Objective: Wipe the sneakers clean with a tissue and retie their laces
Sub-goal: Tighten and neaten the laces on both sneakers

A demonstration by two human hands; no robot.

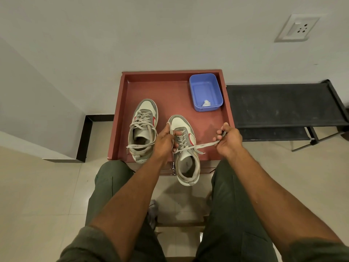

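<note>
Two grey-and-white sneakers with red marks sit on a reddish-brown tray table [170, 89]. The left sneaker [143, 127] lies with its laces loose. The right sneaker [186, 150] hangs its heel over the table's front edge. My left hand [165, 138] grips this shoe's left side, fingers curled over the laces near the tongue. My right hand [227, 139] pinches a lace end [205, 144] and holds it stretched out to the right. A crumpled tissue [206, 103] lies in a blue plastic tub [205, 91] at the table's back right.
A black mesh rack [283, 104] stands to the right of the table against the wall. A wall socket [297, 28] is at upper right. My knees in green trousers flank the table's front edge over a tiled floor.
</note>
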